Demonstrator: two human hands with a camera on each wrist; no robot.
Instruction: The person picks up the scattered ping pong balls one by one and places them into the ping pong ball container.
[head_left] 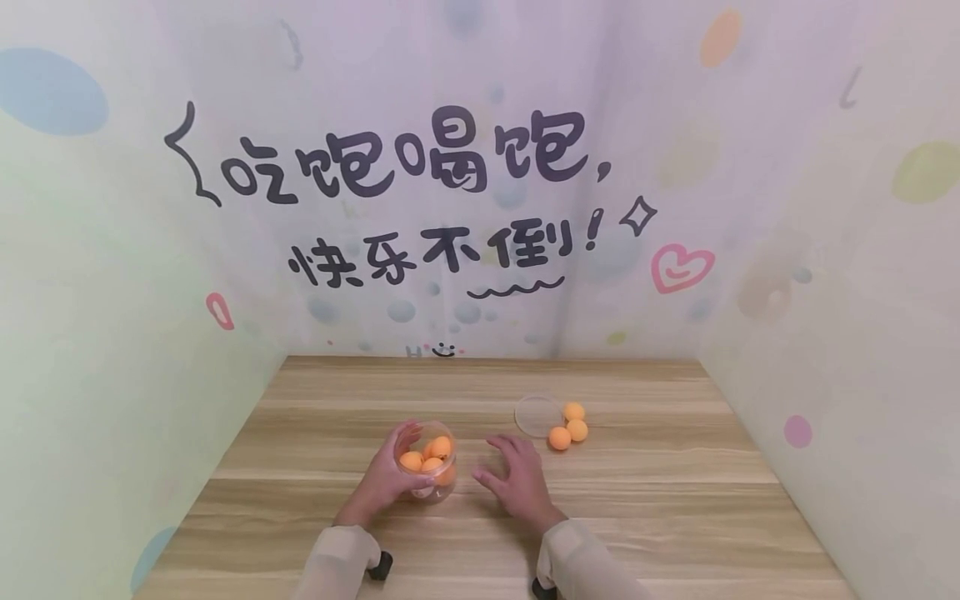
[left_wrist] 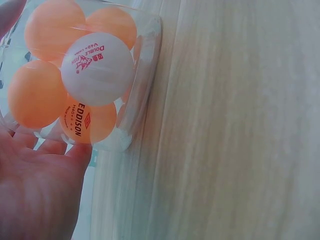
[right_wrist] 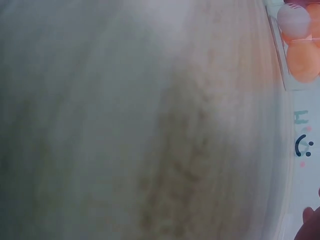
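My left hand (head_left: 382, 483) grips a clear round plastic jar (head_left: 435, 497) from its left side, thumb across the near side and fingers around the far side. Inside it are several orange table tennis balls (head_left: 441, 447). The left wrist view also shows a white ball (left_wrist: 97, 70) with red print among them, against the jar wall. To the right of the jar, apart from it, my right hand (head_left: 519, 479) is held above the table with fingers spread and nothing in them. Only a bit of its fingertips (right_wrist: 311, 225) shows in the right wrist view.
A clear round lid (head_left: 534, 414) lies on the wooden table (head_left: 660, 500) beyond my right hand. Three loose orange balls (head_left: 559, 438) sit by its right edge. Printed white walls (head_left: 480, 317) stand behind the table and at both sides.
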